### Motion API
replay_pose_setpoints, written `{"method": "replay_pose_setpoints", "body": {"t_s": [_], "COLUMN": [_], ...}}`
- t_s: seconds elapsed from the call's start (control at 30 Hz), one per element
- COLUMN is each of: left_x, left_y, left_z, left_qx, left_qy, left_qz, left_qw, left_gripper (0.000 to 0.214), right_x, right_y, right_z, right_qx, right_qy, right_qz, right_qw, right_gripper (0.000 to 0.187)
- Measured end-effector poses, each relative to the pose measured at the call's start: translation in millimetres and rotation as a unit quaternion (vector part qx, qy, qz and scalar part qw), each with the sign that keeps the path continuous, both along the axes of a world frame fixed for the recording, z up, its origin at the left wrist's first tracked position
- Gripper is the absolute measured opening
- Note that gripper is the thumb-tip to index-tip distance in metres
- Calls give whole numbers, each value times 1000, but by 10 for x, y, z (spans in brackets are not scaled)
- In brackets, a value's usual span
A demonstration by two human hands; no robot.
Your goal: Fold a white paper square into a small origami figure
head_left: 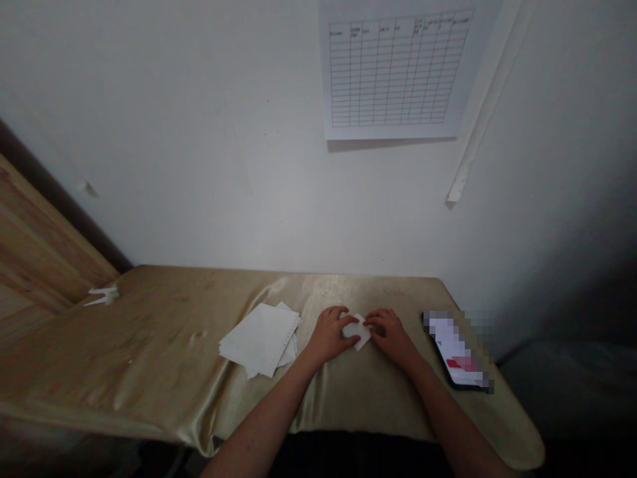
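A small white folded piece of paper [359, 340] lies on the cloth-covered table between my two hands. From its left side, my left hand [329, 337] holds it, with thumb and forefinger curved onto the paper. My right hand [391, 337] grips the opposite edge with bent fingers, and its fingertips partly cover the paper. To the left of my left hand is a loose stack of white paper sheets [261, 337], some turned at an angle to the others.
A phone [455, 355] with a lit, blurred screen lies right of my right arm. White scraps [103, 294] sit at the table's far left. The gold satin tablecloth [164, 345] has folds. A printed grid sheet [393, 73] hangs on the wall behind.
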State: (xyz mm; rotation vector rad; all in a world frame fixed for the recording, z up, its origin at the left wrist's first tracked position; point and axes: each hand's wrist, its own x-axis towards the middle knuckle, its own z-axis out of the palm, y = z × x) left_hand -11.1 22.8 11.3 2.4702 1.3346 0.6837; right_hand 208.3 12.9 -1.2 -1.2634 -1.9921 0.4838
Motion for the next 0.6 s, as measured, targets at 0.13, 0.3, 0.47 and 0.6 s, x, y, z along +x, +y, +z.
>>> {"method": "replay_pose_setpoints", "body": {"t_s": [0.13,0.3,0.47,0.6], "left_x": [0,-1,-3,-1], "left_y": [-1,22,8,-12], "left_z": [7,8,21,25], "left_qx": [-3,-6,-13,2], "left_qy": [-1,5,30,52], "left_qz": [1,5,21,34], "left_qw": [1000,1000,999,998], "left_gripper": [45,47,52,56], "right_x": [-5,5,4,3], "right_y": [1,3,-1,1], "right_z": [-8,-28,-25,-21], "right_qx": [1,-1,-3,-1], "right_qy": [-19,-30,-29,-25], "right_qz": [-2,-7,-8,-11], "right_qw": [1000,1000,1000,1000], "right_gripper": [26,27,28,27]}}
